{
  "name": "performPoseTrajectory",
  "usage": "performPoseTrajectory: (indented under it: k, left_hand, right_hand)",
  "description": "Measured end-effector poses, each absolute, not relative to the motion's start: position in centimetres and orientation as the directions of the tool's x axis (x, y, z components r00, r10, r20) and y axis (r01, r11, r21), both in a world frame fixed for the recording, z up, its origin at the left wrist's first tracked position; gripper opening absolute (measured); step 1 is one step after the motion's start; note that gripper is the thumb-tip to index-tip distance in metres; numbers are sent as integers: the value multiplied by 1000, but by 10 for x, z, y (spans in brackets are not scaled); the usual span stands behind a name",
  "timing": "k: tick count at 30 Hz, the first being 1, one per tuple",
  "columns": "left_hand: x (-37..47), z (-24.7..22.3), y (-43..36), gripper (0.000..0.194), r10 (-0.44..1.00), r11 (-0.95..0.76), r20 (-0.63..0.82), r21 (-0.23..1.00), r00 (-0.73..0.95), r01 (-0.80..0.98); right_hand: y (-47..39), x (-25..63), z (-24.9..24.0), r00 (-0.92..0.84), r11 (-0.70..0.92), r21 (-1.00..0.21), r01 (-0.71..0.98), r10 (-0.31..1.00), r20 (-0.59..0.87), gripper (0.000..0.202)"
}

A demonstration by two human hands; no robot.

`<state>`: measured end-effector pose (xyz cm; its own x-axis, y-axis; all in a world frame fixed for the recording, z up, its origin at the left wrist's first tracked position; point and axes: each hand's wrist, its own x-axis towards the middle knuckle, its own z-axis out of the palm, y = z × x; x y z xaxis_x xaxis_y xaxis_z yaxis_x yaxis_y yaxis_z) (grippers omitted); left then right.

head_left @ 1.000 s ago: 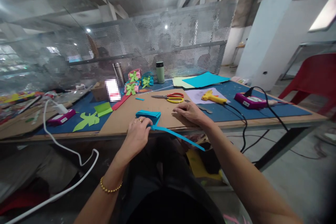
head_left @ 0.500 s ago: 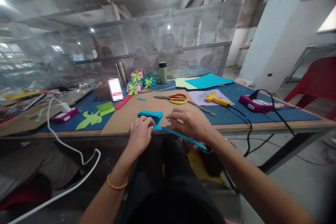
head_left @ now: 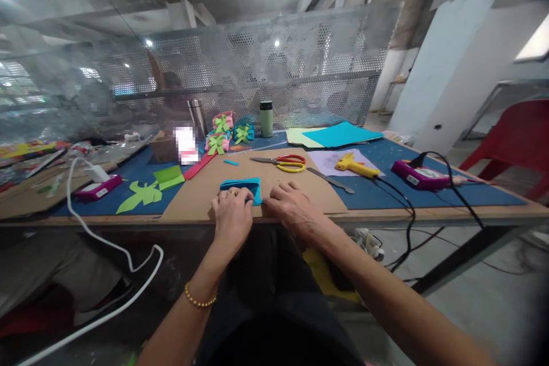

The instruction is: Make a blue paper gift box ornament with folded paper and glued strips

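A folded blue paper piece [head_left: 240, 183], shaped like a small open box, stands on the brown cardboard sheet [head_left: 197, 194] at the table's front edge. My left hand [head_left: 234, 209] is closed on its near side, thumb and fingers gripping the paper. Right beside it, my right hand [head_left: 289, 206] has its fingers curled together at the paper's lower right corner. What those fingers hold is hidden; the long blue strip does not show. Beyond my hands lie scissors [head_left: 285, 163] with red and yellow handles, a small blue paper scrap [head_left: 231, 163] and a metal blade [head_left: 330, 180].
On the right are a yellow glue gun [head_left: 358, 167] on lilac paper, a purple power strip [head_left: 420, 174] and a black cord. Green paper cutouts [head_left: 141, 195] lie left. Decorated paper pieces [head_left: 218, 142], a green bottle [head_left: 266, 120] and blue sheets [head_left: 343, 132] stand or lie behind.
My right hand has moved left and down, against the blue paper piece, and its fingers have drawn together. The blue strip that trailed to the right has gone from sight.
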<state>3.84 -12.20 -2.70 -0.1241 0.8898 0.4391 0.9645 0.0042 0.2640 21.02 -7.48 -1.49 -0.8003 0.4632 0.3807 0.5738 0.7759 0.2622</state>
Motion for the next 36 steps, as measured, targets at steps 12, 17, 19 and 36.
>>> performPoseTrajectory:
  k: [12,17,19,36]
  left_hand:
    - [32,-36,-122,15,873,-19,468,310,-135,951]
    - [32,-38,-123,14,865,-37,486,310,-125,950]
    - [32,-39,-123,14,862,-42,492,312,-124,949]
    - [32,-42,-123,17,845,-67,521,331,-123,941]
  right_hand:
    - [-66,208,-4,-895,865,288,410,321,311,12]
    - [-69,211,-16,-855,882,147,448,375,357,21]
    - [-70,211,-20,-831,878,111,466,391,394,26]
    - [-72,208,-29,-754,849,41,526,444,484,25]
